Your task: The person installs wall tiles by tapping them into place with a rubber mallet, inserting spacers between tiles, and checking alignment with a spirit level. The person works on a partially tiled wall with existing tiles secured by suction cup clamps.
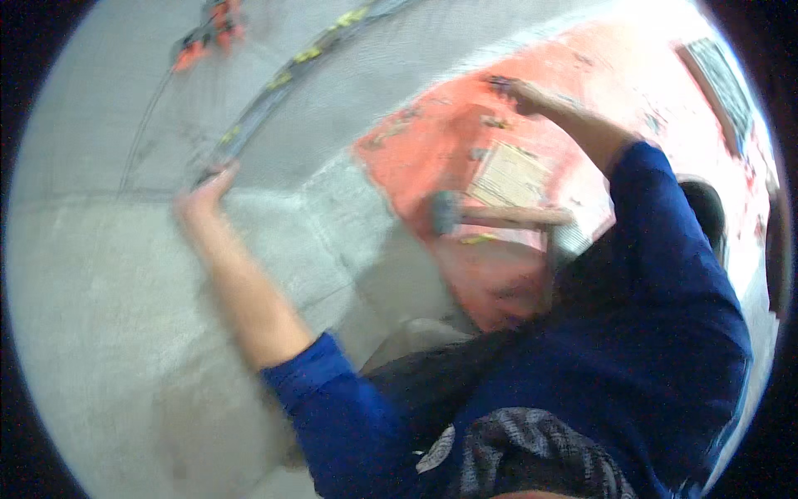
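My left hand reaches out to the left, at the near end of a long dark grey strip dotted with several yellow pieces. Its fingers look closed around a small dark thing that blur hides. My right arm stretches over an orange-red sheet. The right hand is low over that sheet, its fingers bent around something dark that I cannot make out. Between my arms lies a mallet with a dark head and a wooden handle. Motion smears the whole picture.
Beside the mallet is a ribbed beige piece. Small yellow pieces lie scattered on the sheet. At the upper left is an orange and black tool with a thin line running from it. A framed grey panel stands at the far right.
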Demonstrator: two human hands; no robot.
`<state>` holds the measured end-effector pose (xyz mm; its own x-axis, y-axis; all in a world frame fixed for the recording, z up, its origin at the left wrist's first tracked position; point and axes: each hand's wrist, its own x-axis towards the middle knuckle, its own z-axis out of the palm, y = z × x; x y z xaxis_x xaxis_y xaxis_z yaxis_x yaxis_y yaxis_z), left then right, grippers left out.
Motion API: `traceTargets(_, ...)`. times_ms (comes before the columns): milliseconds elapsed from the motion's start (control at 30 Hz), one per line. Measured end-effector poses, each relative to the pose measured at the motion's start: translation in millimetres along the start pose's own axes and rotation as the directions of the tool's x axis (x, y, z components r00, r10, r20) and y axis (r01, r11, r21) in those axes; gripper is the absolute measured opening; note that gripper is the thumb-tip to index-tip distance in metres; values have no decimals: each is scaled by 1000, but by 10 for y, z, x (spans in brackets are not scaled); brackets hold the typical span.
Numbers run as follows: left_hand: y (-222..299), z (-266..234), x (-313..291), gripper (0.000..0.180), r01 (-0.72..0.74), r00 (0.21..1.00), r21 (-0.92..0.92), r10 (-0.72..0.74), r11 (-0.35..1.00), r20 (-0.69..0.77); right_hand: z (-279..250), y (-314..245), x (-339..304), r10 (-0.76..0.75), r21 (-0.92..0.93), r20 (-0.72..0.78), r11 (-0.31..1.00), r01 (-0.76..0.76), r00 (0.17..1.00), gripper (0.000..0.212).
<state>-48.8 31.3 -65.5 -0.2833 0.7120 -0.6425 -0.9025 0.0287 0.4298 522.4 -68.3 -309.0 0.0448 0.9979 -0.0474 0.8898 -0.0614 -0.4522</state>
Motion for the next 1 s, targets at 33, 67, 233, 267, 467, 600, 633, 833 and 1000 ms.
traceTargets(33,-43,-48,78,53,11,996,25,-13,1000,85,-265,-12,-42,-29,-20,-9,999,28,1000,34)
traceTargets(67,-29,-57,97,53,14,996,78,-20,997,85,-553,-57,-25,-76,-39,-25,996,75,997,32)
traceTargets(233,-413,-162,161,50,-4,999,391,-13,920,40,-2056,-108,-329,-253,-112,-153,965,238,955,25)
traceTargets(267,-515,-208,153,49,-13,999,445,-9,895,48,-2363,-55,-561,-278,-133,-200,958,256,939,24)
traceTargets(467,-1473,-360,107,45,-8,996,714,-57,700,67,-3352,1221,-2653,93,-109,-487,980,-166,868,19)
traceTargets(600,-1925,-415,-27,43,-2,994,810,-89,587,67,-2627,1819,-4558,568,44,-628,709,-704,533,30)
traceTargets(633,-2002,-436,-52,42,-6,994,827,-90,562,68,-2296,1902,-4928,746,202,-605,482,-853,278,26)
traceTargets(833,-2265,-475,-76,38,-10,993,898,-98,440,59,-689,1815,-6465,896,477,-247,-220,-851,-370,23)
traceTargets(1000,-2268,-417,-73,35,-2,995,920,-94,392,42,-171,1685,-6767,897,288,-344,-180,-941,-277,24)
